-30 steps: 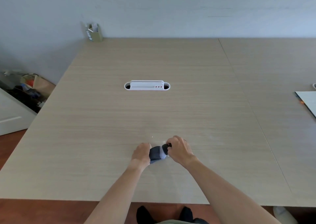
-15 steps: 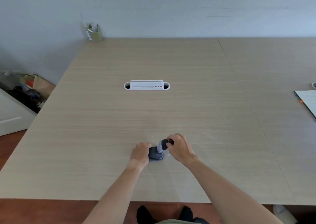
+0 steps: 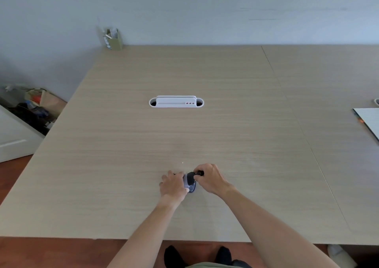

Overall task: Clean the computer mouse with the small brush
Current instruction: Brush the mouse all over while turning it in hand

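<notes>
Computer mouse [image 3: 189, 185], small, grey-and-dark plastic: sits on the pale wood-grain tabletop [image 3: 205, 136] near the six o'clock edge, between my two hands. Only a strip of it shows; the rest is covered.

Containers. Olive-green square pen holder [image 3: 116, 40] at the eleven o'clock corner of the table, against the grey wall; it holds a few pale items, too small to tell apart. White oval cable-port insert [image 3: 176, 101] recessed in the tabletop at twelve o'clock from the mouse, well apart from it; a dark opening at each end, three small red dots on its face. On the floor at nine o'clock, a heap of bags and mixed items [image 3: 34, 105], contents unclear. A white sheet or board [image 3: 369, 122] lies at the three o'clock edge, cut off by the frame.

Hands. Left hand [image 3: 173, 183]: palm down, fingers curled over the nine o'clock side of the mouse, clasping it against the table. Right hand [image 3: 211, 178]: fingers pinched closed around the small black-handled brush [image 3: 192, 178], the handle end poking out at twelve o'clock of the knuckles, the brush's dark head down on the top of the mouse. Both forearms are bare and run in from six o'clock, converging on the mouse. Dark footwear shows beneath the table edge.
</notes>
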Demonstrator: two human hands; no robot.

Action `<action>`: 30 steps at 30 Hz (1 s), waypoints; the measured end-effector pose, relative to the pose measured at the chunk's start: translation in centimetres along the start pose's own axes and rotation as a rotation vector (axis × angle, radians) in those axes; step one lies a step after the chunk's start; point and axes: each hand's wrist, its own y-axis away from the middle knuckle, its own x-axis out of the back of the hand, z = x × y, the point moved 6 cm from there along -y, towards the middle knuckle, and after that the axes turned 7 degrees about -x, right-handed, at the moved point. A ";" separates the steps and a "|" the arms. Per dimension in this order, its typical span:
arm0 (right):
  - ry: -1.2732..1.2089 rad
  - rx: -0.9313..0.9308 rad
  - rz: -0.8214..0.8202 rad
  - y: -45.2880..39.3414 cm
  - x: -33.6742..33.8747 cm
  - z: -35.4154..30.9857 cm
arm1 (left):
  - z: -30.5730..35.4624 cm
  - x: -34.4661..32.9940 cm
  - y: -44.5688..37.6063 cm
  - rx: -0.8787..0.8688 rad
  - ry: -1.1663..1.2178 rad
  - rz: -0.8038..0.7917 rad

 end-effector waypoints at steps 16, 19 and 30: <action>0.182 -0.093 0.193 0.3 0.9 1.1 | -0.1 -0.4 0.3 -0.059 0.102 0.055; 0.052 -0.056 0.180 0.1 1.0 1.0 | -0.3 -0.1 0.0 -0.082 0.144 0.051; 0.038 -0.084 0.183 0.0 0.8 0.9 | -0.7 0.0 -0.2 -0.104 0.256 0.026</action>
